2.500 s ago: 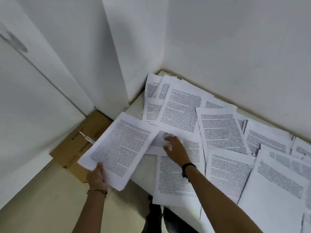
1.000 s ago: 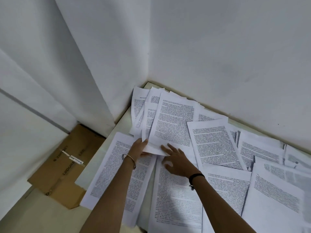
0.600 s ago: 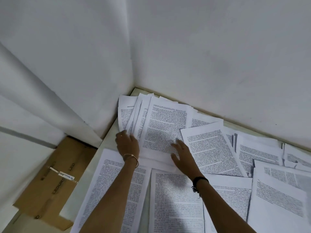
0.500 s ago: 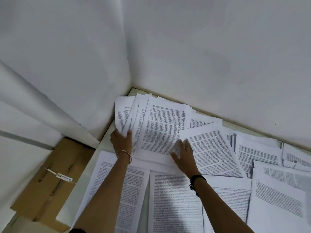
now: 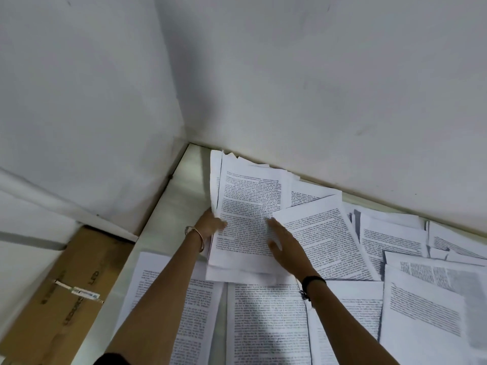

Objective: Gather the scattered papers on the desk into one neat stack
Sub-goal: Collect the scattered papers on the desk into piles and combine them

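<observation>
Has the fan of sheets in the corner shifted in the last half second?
Yes. The corner sheets have bunched rightward, away from the desk's left edge, baring more desk there; the left hand grips their left side.

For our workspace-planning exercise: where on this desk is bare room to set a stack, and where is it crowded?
Bare desk shows in the strip between the left wall and the pile gripped by the left hand. A thin gap runs between the two near-left sheets. Right of the right hand, overlapping sheets cover everything visible.
</observation>
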Available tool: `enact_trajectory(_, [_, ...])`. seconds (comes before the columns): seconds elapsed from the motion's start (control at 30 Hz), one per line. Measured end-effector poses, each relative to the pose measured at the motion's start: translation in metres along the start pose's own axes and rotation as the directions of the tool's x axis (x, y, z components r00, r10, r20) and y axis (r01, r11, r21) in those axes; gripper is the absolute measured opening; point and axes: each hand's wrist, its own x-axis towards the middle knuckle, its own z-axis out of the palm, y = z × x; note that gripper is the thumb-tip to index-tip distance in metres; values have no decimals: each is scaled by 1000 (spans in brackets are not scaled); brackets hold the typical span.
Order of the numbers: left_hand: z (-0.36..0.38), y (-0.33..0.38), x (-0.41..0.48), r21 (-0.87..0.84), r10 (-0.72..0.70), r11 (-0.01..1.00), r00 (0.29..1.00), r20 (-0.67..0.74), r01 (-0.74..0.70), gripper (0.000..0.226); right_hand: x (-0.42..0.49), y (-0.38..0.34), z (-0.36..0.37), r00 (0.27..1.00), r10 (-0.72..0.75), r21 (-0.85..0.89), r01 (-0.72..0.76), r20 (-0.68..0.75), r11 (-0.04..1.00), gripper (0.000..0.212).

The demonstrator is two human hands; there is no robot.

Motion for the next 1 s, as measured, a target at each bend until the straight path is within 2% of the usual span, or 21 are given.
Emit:
enact_trajectory(0.07, [3, 0, -4, -25, 30, 999, 998, -53, -31, 41, -10, 2, -8, 997, 32, 63, -27, -72, 998, 64])
enact_trajectory(0.13, [0, 6, -11, -80, 41, 995, 990, -138, -53, 38, -20, 7, -14, 993, 92, 115, -84, -72, 990, 73])
enact_trajectory(0.23, [-21, 8, -25, -206, 63, 972, 969, -241, -114, 38, -34, 16, -20, 982, 186, 168, -189, 37, 967, 77])
enact_trajectory(0.33, [-42, 1, -43, -297, 49, 946, 965, -258, -127, 41, -39, 9, -36, 959, 250, 222, -275, 133, 935, 99])
enact_trajectory(0.37, [-46, -1, -51, -329, 45, 936, 968, -248, -128, 41, -41, 1, -41, 949, 287, 249, -311, 130, 917, 93])
enact_trajectory(0.43, [-48, -2, -67, -381, 73, 911, 972, -224, -156, 40, -38, -13, -50, 905, 400, 371, -424, 144, 826, 65])
enact_trajectory(0.5, [-48, -3, -81, -415, 82, 894, 973, -217, -168, 40, -39, -22, -58, 889, 409, 531, -452, 205, 717, 68])
enact_trajectory(0.57, [-42, -4, -90, -434, 82, 886, 977, -199, -162, 41, -41, -26, -63, 899, 349, 753, -419, 266, 508, 86])
enact_trajectory(0.6, [-35, -5, -94, -434, 82, 888, 980, -181, -155, 42, -43, -28, -67, 904, 335, 819, -396, 267, 416, 85])
enact_trajectory(0.63, [-25, -6, -101, -437, 79, 888, 985, -154, -140, 41, -46, -27, -69, 911, 326, 835, -375, 252, 402, 74])
enact_trajectory(0.67, [-14, -7, -107, -438, 78, 891, 990, -120, -123, 38, -50, -30, -72, 920, 308, 815, -365, 242, 451, 53])
enact_trajectory(0.7, [0, -9, -116, -434, 80, 895, 994, -76, -106, 35, -54, -30, -71, 925, 335, 752, -348, 178, 560, 40])
enact_trajectory(0.73, [15, -15, -125, -417, 84, 905, 996, -19, -84, 33, -61, -26, -70, 922, 377, 669, -336, 89, 663, 43])
enact_trajectory(0.77, [26, -22, -131, -400, 78, 915, 996, 52, -51, 36, -64, -17, -67, 899, 438, 623, -351, 15, 699, 51])
enact_trajectory(0.8, [38, -31, -139, -368, 63, 930, 989, 133, -10, 45, -74, -9, -64, 865, 501, 626, -376, -27, 683, 57])
enact_trajectory(0.87, [58, -57, -151, -291, 3, 954, 969, 248, 72, 70, -100, 10, -57, 810, 584, 610, -436, -55, 662, 52])
enact_trajectory(0.9, [65, -71, -154, -284, -29, 953, 966, 259, 105, 76, -113, 22, -54, 795, 605, 558, -484, -41, 674, 45])
enact_trajectory(0.93, [71, -84, -157, -305, -54, 945, 976, 211, 119, 76, -124, 34, -50, 794, 608, 499, -527, 1, 688, 39])
enact_trajectory(1.0, [80, -107, -154, -356, -95, 931, 995, -25, 80, 63, -143, 48, -43, 784, 620, 405, -581, 43, 706, 43])
